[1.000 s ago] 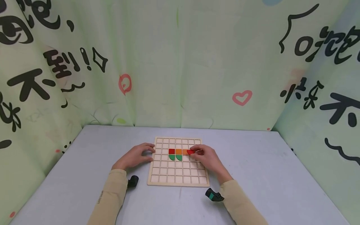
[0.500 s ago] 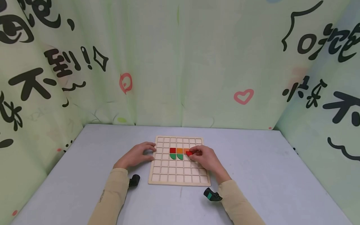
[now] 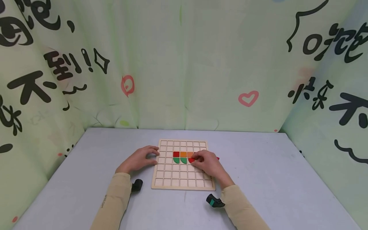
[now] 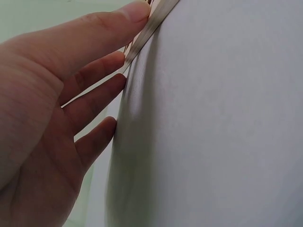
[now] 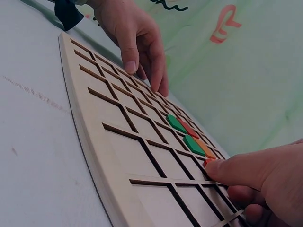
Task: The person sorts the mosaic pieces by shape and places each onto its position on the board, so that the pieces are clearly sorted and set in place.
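Observation:
A wooden grid board [image 3: 184, 182] lies on the table. My left hand [image 3: 139, 159] rests at its left edge, thumb and fingers extended; the left wrist view shows the fingertips right at the rim. With thumb and forefinger, my right hand [image 3: 209, 163] pinches a red rounded piece [image 3: 191, 160] at the cell right of two green quarter-round pieces [image 3: 176, 160]. Above those sit a red square [image 3: 176, 154] and two orange squares [image 3: 183, 154], the right one partly hidden by my fingers. In the right wrist view, my thumb covers most of the red piece [image 5: 207, 162].
A small red bit [image 3: 218, 158] shows beyond the back of my right hand. The white table [image 3: 247, 166] reaches to a printed green curtain [image 3: 184, 80] at the back and sides. Black wrist devices [image 3: 137, 185] hang under both sleeves.
My right hand has brought the red piece down from over the right orange square into line with the green pieces. A red bit now shows behind that hand. The left hand holds its place.

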Tool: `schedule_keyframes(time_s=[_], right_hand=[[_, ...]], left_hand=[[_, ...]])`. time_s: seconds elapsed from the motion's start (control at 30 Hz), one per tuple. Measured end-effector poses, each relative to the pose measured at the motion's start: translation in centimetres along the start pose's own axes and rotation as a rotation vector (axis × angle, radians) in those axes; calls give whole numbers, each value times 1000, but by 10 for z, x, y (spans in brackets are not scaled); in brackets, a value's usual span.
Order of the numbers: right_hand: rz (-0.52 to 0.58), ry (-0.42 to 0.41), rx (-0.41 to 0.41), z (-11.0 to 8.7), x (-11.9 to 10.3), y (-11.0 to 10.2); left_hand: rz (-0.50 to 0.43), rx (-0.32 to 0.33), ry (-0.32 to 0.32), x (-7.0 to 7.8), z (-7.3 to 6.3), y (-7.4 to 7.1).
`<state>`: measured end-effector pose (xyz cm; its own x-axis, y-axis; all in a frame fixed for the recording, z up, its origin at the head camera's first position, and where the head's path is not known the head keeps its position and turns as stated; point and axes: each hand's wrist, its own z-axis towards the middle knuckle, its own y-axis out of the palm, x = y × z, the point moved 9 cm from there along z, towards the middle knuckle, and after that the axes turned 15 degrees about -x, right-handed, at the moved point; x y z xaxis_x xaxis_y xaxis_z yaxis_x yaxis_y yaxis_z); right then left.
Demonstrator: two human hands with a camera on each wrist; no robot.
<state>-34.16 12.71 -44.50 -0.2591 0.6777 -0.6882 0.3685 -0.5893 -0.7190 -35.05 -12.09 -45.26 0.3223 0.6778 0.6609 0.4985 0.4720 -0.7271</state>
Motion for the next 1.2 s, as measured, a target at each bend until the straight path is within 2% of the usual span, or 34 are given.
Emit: schedule_keyframes(time_s=[0.23,0.83,1.2], right_hand=[[-41,-30,19,0,-2,1],[-67,-41,10,0,-3,1],[-56,-9,24,0,-1,1]], left_hand=[[-13,-3,-8,-1,0,2],[1,-4,11,1,-2,1],[4,-4,12,1,-1,0]])
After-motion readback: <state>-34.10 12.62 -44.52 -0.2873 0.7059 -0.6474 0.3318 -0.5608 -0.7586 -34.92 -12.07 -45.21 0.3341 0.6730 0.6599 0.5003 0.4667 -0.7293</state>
